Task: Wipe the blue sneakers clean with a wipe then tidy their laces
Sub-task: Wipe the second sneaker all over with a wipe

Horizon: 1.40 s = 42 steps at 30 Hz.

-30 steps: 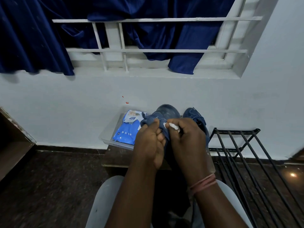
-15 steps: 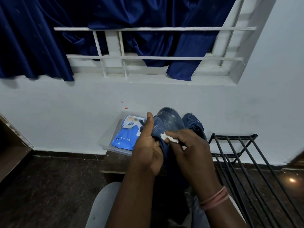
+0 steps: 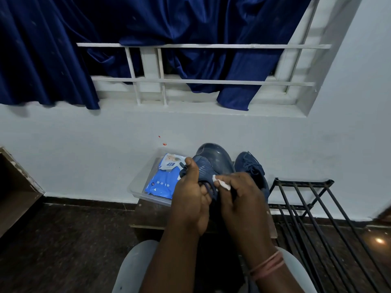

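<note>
At the far left a brown wooden shelf unit [image 3: 14,187] stands against the pale wall [image 3: 84,149], its lower board bare. The floor [image 3: 63,240] beneath it is dark speckled stone, with a dark skirting strip along the wall's foot. Above, deep blue curtains [image 3: 53,56] hang bunched over a white window grille [image 3: 190,81] and spill onto the sill. Two small red marks [image 3: 164,143] dot the wall below the sill.

In the middle a low wooden stool [image 3: 148,216] stands close to the wall. On its left part lies a clear plastic tray [image 3: 137,187] holding a blue-and-white pack of wipes [image 3: 163,178]. The left hand [image 3: 190,199] grips the raised sneaker [image 3: 213,159] from its left side, thumb up along the ribbed upper, fingers curled round the lace area; the shoe's glossy toe points toward the wall. The right hand [image 3: 241,197] pinches a small crumpled white wipe [image 3: 222,182] between its fingertips, pressed against the same sneaker's upper. A pinkish band [image 3: 266,265] circles the right wrist. Pale trouser knees [image 3: 135,267] show at the bottom edge.

Just right of the held shoe, the second sneaker [image 3: 251,170] rests on the stool with its laces on top, toe to the wall. At the right, a black metal rack [image 3: 313,208] of parallel bars stands beside the stool, and a bright light spot [image 3: 379,241] glints on the floor.
</note>
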Each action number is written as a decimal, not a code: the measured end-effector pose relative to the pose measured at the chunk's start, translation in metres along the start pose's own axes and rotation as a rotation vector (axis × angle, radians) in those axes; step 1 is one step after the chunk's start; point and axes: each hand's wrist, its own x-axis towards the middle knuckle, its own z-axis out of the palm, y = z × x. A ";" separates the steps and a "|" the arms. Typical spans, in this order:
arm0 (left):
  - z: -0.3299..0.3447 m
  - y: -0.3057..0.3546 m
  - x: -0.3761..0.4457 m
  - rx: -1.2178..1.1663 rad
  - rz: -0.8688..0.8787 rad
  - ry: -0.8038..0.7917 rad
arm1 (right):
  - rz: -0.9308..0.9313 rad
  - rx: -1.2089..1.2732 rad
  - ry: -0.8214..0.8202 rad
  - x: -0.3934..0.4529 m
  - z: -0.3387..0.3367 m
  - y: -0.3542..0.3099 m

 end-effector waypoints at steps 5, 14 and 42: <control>0.008 -0.001 -0.003 0.105 0.072 -0.033 | -0.023 -0.021 0.084 0.023 0.000 -0.011; 0.006 -0.004 -0.006 0.117 0.101 -0.036 | -0.006 0.008 0.122 0.015 -0.002 -0.016; 0.011 -0.016 -0.011 0.154 0.181 0.023 | -0.039 -0.014 0.058 0.031 -0.007 -0.023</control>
